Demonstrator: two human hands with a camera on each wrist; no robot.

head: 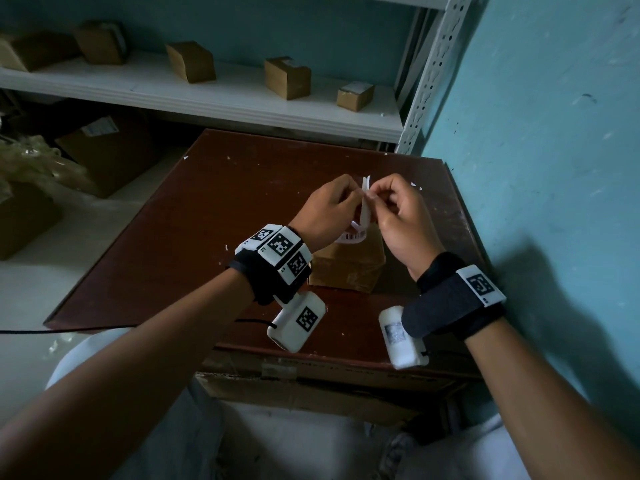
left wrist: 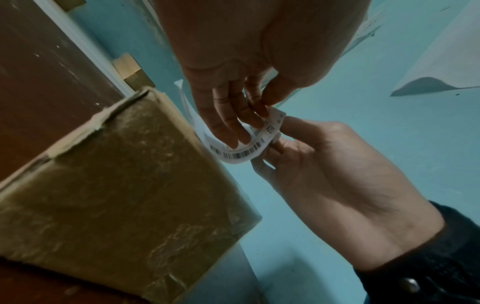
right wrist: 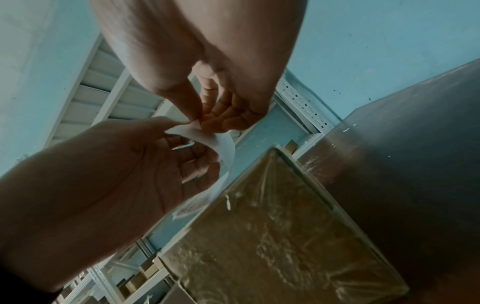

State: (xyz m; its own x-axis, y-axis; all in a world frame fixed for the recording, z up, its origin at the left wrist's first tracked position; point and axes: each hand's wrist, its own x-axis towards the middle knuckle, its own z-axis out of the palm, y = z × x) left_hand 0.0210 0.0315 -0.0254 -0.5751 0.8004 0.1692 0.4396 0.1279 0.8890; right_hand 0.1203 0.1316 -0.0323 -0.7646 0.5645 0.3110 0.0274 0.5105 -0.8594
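A white label strip (head: pixel 364 202) with a barcode on its lower end (head: pixel 353 236) is held up over a small tape-wrapped cardboard box (head: pixel 349 268) on the brown table (head: pixel 180 237). My left hand (head: pixel 343 199) pinches the strip's top corner from the left. My right hand (head: pixel 381 199) pinches the same corner from the right, fingertips almost meeting. In the left wrist view the label (left wrist: pixel 241 153) curls under the left hand's fingers (left wrist: pixel 233 123), beside the box (left wrist: pixel 124 185). The right wrist view shows the label's blank side (right wrist: pixel 221 144) bending down toward the box (right wrist: pixel 272 236).
A white shelf (head: pixel 214 102) behind the table carries several small cardboard boxes (head: pixel 287 77). A teal wall (head: pixel 536 168) runs close along the table's right edge. Larger cartons (head: pixel 104 150) and crumpled plastic (head: pixel 31 164) lie on the floor at left. White scraps dot the tabletop.
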